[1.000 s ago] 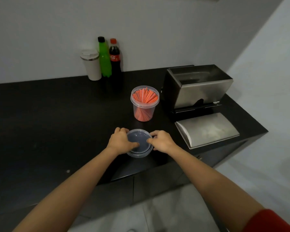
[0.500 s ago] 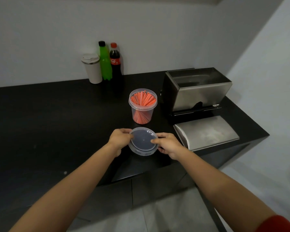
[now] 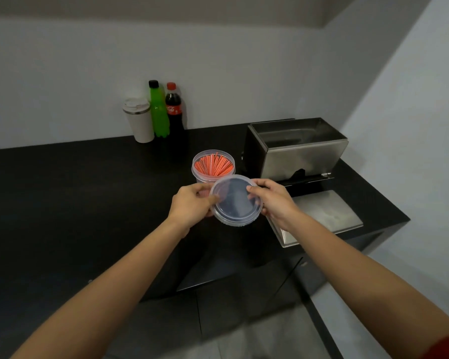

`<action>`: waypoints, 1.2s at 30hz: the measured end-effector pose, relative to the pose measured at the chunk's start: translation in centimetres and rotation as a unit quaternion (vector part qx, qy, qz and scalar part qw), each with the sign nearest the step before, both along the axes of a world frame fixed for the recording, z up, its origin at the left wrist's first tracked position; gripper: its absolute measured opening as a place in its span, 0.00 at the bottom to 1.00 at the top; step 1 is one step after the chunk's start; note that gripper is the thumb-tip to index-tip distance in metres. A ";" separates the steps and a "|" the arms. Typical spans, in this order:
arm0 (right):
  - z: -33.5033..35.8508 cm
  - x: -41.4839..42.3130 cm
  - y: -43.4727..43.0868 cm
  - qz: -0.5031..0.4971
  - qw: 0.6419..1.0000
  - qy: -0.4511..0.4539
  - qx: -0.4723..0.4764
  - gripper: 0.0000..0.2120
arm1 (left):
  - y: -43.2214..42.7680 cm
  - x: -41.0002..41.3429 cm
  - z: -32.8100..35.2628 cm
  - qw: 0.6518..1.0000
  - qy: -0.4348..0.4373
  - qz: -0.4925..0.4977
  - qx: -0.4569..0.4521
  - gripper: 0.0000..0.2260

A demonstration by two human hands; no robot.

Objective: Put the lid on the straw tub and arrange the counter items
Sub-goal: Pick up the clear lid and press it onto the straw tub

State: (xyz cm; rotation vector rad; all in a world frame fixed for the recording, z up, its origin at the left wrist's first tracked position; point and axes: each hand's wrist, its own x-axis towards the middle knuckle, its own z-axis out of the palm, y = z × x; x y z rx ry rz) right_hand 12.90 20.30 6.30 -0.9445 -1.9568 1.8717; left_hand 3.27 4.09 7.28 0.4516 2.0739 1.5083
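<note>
A clear round lid (image 3: 234, 200) is held in the air, tilted toward me, just in front of and slightly below the rim of the straw tub. My left hand (image 3: 191, 206) pinches its left edge and my right hand (image 3: 275, 200) pinches its right edge. The clear straw tub (image 3: 213, 165) stands open on the black counter (image 3: 62, 203), packed with orange straws. The lid hides the tub's lower front.
A white travel cup (image 3: 138, 120), a green bottle (image 3: 157, 110) and a cola bottle (image 3: 173, 110) stand together against the back wall. A steel box (image 3: 296, 146) sits right of the tub, with its steel cover (image 3: 322, 216) lying flat near the counter's front right corner.
Both hands have lifted the lid off the counter and carried it up and away from me toward the tub; it is now tilted just in front of the tub's rim.
</note>
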 end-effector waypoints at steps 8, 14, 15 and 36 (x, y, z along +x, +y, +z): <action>2.9 -3.5 1.2 -0.011 0.999 0.030 0.021 0.11 | 1.6 -3.7 2.4 0.996 0.082 0.038 0.021 0.14; 4.0 -7.1 2.4 -0.025 0.994 0.045 0.096 0.14 | 3.4 -7.6 3.7 0.992 0.112 0.059 0.019 0.16; 4.1 -7.6 2.6 -0.030 0.992 0.049 0.111 0.14 | 3.7 -8.2 3.8 0.991 0.115 0.060 0.015 0.16; 0.6 -12.3 3.6 0.039 0.972 -0.075 0.219 0.14 | 4.2 -12.9 1.4 0.993 0.081 0.043 -0.073 0.13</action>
